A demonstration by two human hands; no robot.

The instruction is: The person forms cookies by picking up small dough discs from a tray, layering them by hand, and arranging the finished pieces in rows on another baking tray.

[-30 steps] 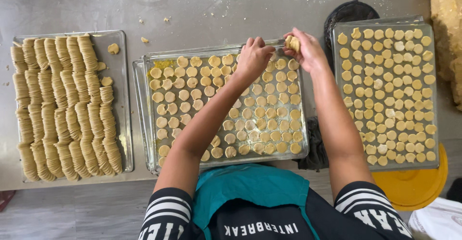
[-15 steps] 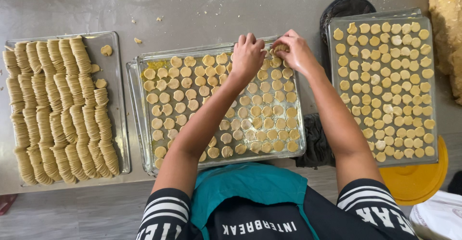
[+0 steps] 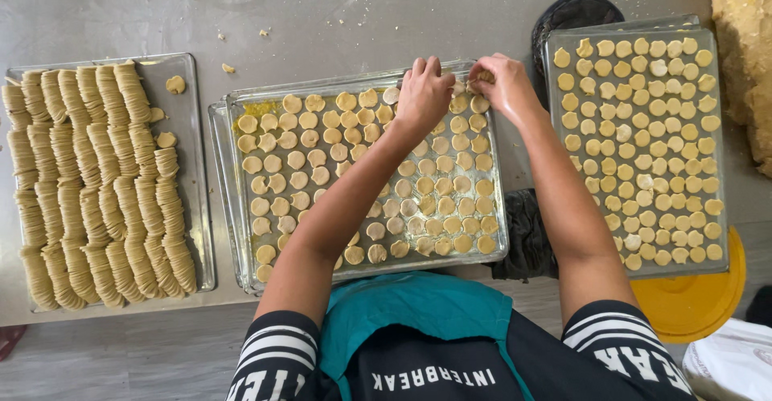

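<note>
Head view: both hands work at the far right corner of the middle tray (image 3: 241, 208), which is nearly full of small round dough discs (image 3: 418, 208) laid flat in rows. The left hand (image 3: 424, 95) lies palm down on the discs near the far rim, fingers bent, pressing or steadying rather than clearly gripping; I cannot tell if it holds anything. The right hand (image 3: 503, 87) pinches a small stack of discs (image 3: 482, 75) between thumb and fingertips, just over the corner. The step in hand looks like filling the last gaps of that far row. The next move calls for peeling one disc off the stack and laying it flat beside its neighbours without overlap. A left tray (image 3: 193, 168) holds discs stacked on edge; a right tray (image 3: 555, 168) is full.
</note>
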